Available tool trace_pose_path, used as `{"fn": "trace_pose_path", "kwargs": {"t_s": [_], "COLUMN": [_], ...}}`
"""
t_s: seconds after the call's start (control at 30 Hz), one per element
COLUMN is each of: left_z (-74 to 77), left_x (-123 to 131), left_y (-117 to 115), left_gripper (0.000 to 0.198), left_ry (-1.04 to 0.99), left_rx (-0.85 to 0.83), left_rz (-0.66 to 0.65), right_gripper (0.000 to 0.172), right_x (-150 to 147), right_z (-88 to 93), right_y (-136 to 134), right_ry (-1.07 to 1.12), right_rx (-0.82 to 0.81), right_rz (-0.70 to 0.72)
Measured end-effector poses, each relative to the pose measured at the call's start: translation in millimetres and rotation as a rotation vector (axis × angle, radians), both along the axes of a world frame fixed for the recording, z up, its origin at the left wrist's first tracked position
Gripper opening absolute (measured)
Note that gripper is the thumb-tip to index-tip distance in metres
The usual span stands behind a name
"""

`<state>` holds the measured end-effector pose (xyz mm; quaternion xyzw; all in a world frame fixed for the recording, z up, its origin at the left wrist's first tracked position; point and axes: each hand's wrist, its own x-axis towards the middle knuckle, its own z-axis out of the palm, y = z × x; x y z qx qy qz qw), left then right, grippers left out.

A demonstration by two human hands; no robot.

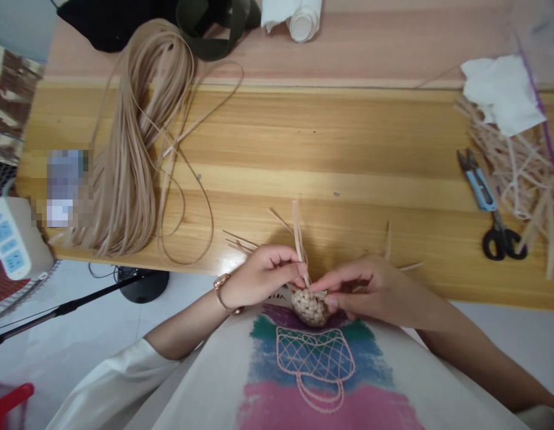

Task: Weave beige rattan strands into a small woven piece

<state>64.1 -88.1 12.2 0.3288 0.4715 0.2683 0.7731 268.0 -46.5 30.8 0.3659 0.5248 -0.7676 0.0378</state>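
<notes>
Left hand [273, 272] pinching tan strips [297, 227], right hand [369, 289] grasping small woven piece [310, 309], both hands partly curled.

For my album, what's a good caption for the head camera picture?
Left hand pinches a pale strip, right hand touches a small woven piece.

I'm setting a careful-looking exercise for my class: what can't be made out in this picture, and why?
In the head view:
- Woven piece: right side partly hidden by the right hand.
- Item at left: masked by pixelation.
- Scraps: partly covered by white paper.
- Roll: cut off by the top edge.
- Red thing: cut off by the left edge.
</notes>
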Motion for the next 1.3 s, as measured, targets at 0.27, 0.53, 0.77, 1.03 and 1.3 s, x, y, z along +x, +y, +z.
{"fn": "trace_pose_path", "kwargs": {"t_s": [0.27,0.53,0.77,1.03,1.3], "left_z": [3.6,2.7,6.6,6.2,0.4], "left_x": [-4.8,-6.9,-4.0,-7.8,-14.3], "left_y": [2.0,6.6,3.5,5.3,10.2], "left_gripper": [0.015,0.024,0.018,0.017,0.026], "left_ry": [-0.101,-0.172,-0.086,-0.067,-0.136], "left_rx": [0.029,0.126,0.06,0.102,0.128], "left_rz": [-0.127,-0.312,-0.184,-0.189,-0.278], "right_gripper": [0.023,0.033,0.029,0.025,0.028], "right_x": [-0.1,3.0,0.9,0.1,-1.4], "right_z": [8.1,14.5,15.4,10.3,12.6], "right_y": [-1.3,-4.5,-4.2,-0.4,0.5], "right_ry": [0.102,0.193,0.191,0.183,0.184], "right_rx": [0.429,0.897,0.754,0.578,0.715], "right_rz": [0.109,0.351,0.29,0.206,0.261]}}
